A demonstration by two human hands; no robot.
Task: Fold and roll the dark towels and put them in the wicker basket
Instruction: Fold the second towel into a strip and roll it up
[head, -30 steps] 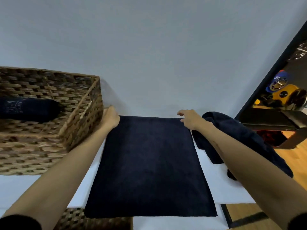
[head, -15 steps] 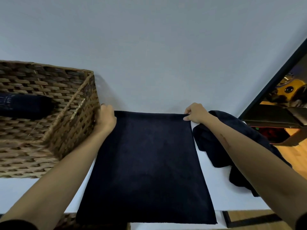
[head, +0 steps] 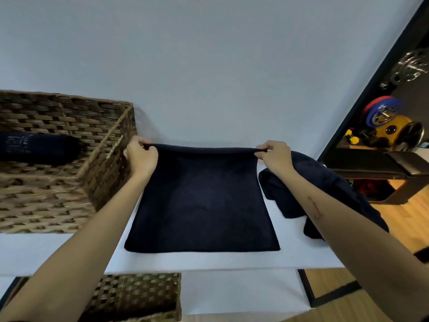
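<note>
A dark navy towel (head: 202, 201) lies spread on the white table (head: 209, 261) in front of me. My left hand (head: 140, 155) pinches its far left corner and my right hand (head: 274, 154) pinches its far right corner. The far edge is lifted off the table and curls toward me. A wicker basket (head: 69, 189) stands at the left, right beside my left hand. Inside it lies one rolled dark towel (head: 37, 147). A crumpled dark towel (head: 325, 182) sits on the table at the right, partly hidden under my right forearm.
A second wicker basket (head: 139, 296) sits below the table's front edge. A plain pale wall (head: 209, 66) rises close behind the table. At the right are a black shelf (head: 376, 163) with colourful objects and a wooden floor (head: 406, 217).
Both hands went from resting at the towel's far corners to pinching them. The far edge has risen off the table and begun to fold toward me.
</note>
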